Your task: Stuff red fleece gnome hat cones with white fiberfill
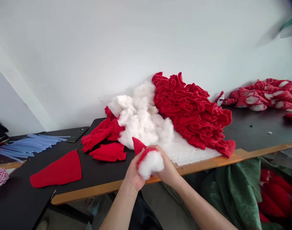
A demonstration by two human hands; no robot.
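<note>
Red fleece cone (138,145), seemingly part-filled, is cupped between left hand (133,174) and right hand (168,171) above the table edge (88,193), fingers closed around it. Downy white stuffing (150,163) bulges from its unclosed mouth. Beyond lie a fluffy white mound (138,123), a ruffled red heap (189,111) and one flat, tapered red piece (58,171), apparently unfilled.

The two bare arms reached up from the bottom and leaned in toward each other. The left arm (119,206) was steeper, and the right arm (201,203) slanted more. The left hand (133,174) and the right hand (167,169) were close together, curled like a cup, with most fingers hidden from sight
</note>
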